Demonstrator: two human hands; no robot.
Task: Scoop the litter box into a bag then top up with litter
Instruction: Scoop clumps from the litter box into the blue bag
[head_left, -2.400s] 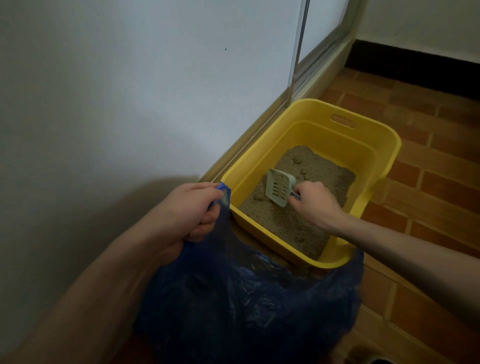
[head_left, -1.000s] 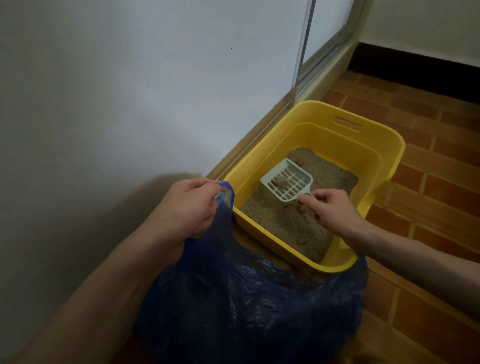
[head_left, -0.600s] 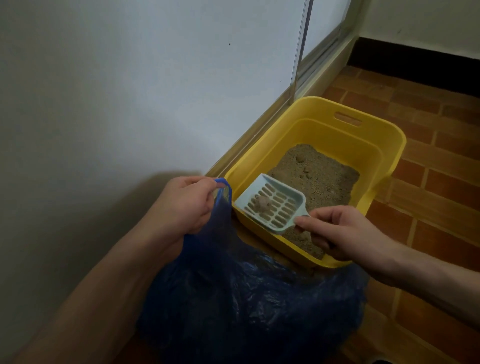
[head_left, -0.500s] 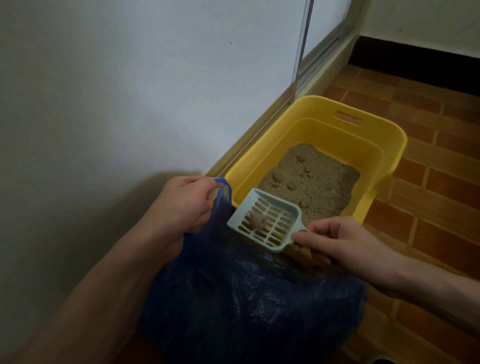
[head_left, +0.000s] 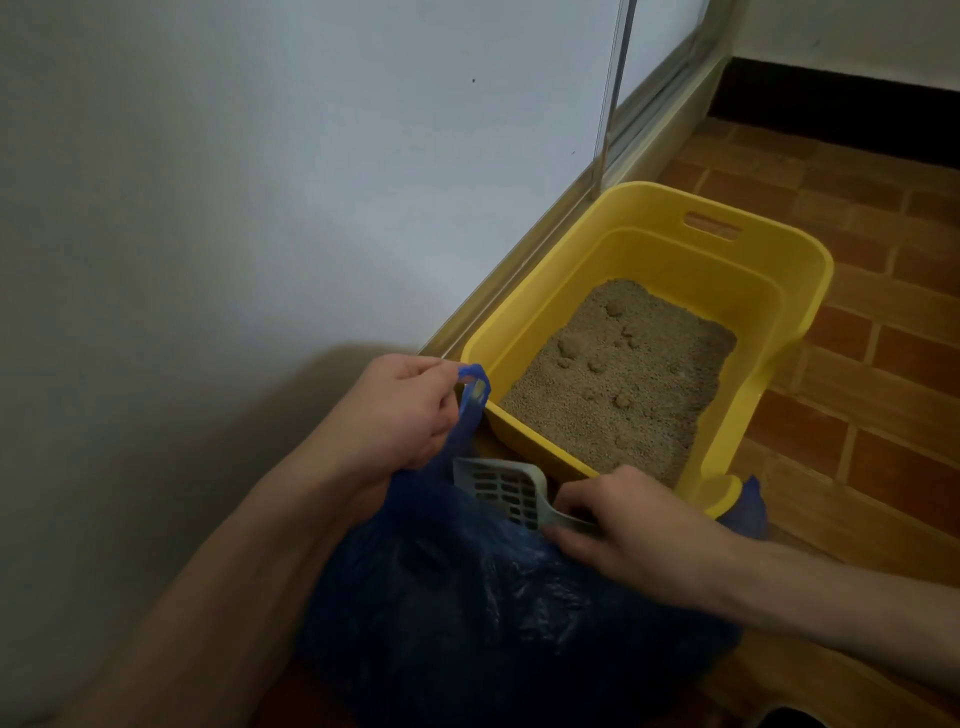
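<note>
Your left hand (head_left: 400, 410) grips the handle loop of the dark blue crinkled plastic bag (head_left: 493, 613), fingers curled round it, and holds that side of the mouth up beside the near corner of the yellow rectangular plastic litter box (head_left: 670, 244). Your right hand (head_left: 623, 525) pinches the handle of the pale grey slotted plastic scoop (head_left: 498, 488), whose head is tipped down inside the bag mouth. Whether the scoop is empty cannot be told from this view.

The box stands on the brown brick-pattern tiled floor (head_left: 893, 405), along the white wall (head_left: 260, 182). Its beige granular litter (head_left: 623, 384) shows several clumps, so scooping appears unfinished and topping-up not yet started.

Hazards from this position:

1. Only one side of the bag mouth is supported. If your left-hand grip slackens, the film may fold over the scoop and the waste would land on the floor.
2. The slots pass loose grains. Withdrawing the scoop before it has drained risks a trail of grains across the box rim and tiles.
3. The scoop edge lies against thin film. A hard shake could snag or tear it.
4. The bag presses against the near box wall. Pulling on the handle loop may drag or tilt the box.
</note>
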